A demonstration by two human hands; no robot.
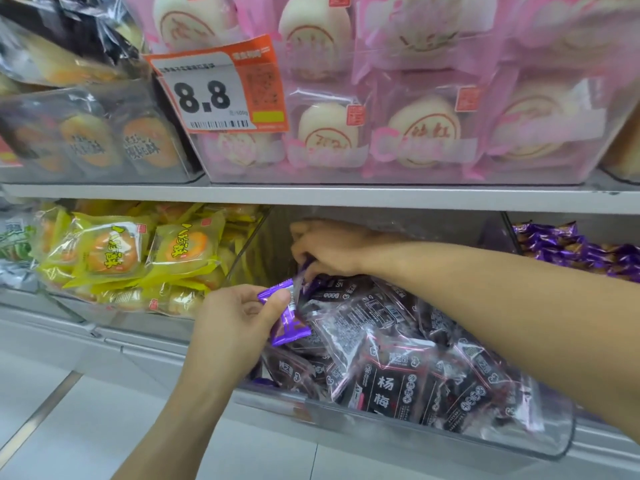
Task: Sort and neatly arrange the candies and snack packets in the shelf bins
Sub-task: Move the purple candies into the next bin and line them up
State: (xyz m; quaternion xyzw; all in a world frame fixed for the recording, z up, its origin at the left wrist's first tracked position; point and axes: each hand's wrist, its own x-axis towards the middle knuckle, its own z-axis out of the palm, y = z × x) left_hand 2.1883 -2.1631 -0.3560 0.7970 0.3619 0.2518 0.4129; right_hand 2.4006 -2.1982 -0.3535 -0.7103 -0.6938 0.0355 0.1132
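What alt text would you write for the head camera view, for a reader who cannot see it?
A person's left hand holds a purple candy packet while the right hand pinches another purple packet in a clear bin of dark plum snack packets. Yellow pastry packets fill the bin to the left; pink-wrapped buns and an 8.8 price tag sit above.

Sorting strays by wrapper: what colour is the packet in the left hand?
Purple packet, head view.

Glossy purple foil packet, clear plastic bin
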